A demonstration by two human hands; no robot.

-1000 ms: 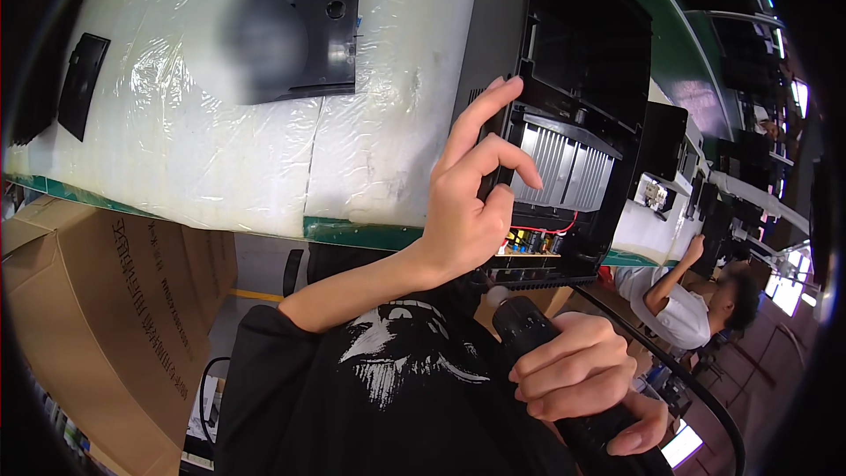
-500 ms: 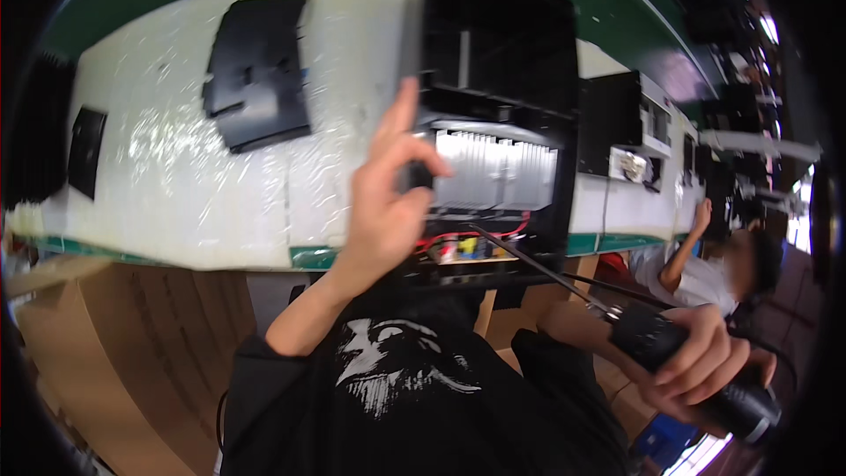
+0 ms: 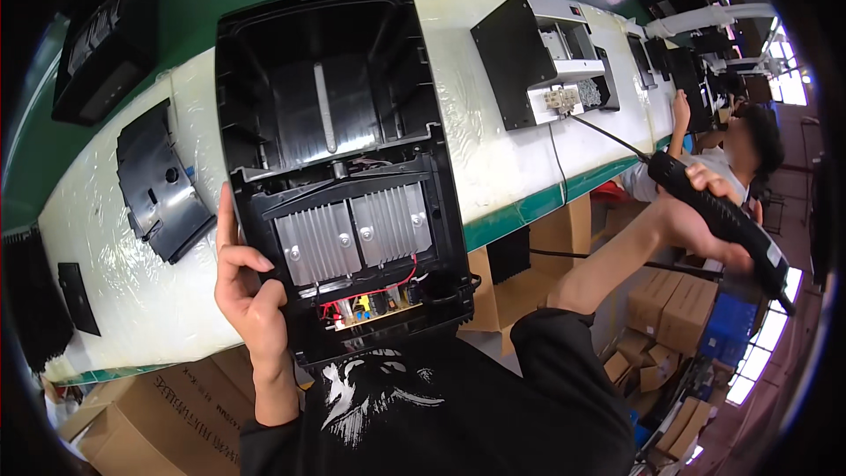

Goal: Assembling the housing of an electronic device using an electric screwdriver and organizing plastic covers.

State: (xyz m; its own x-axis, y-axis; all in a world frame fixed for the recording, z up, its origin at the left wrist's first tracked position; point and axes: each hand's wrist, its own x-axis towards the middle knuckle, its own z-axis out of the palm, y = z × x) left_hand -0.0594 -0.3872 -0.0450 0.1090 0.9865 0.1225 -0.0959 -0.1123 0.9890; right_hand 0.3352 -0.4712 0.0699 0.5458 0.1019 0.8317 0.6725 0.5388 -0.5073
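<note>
The right hand now reaches out rightward, its fingers wrapped around one electric screwdriver; half a second ago it was down nearer the body. The driver's tip is now by the metal block of one screw feeder (contact I cannot tell). One black housing, with two finned heat sinks, lies left of that grip. The left hand, half-curled, index extended, grasping nothing visible, stays at the housing's edge; two black panels lie left of it.
</note>
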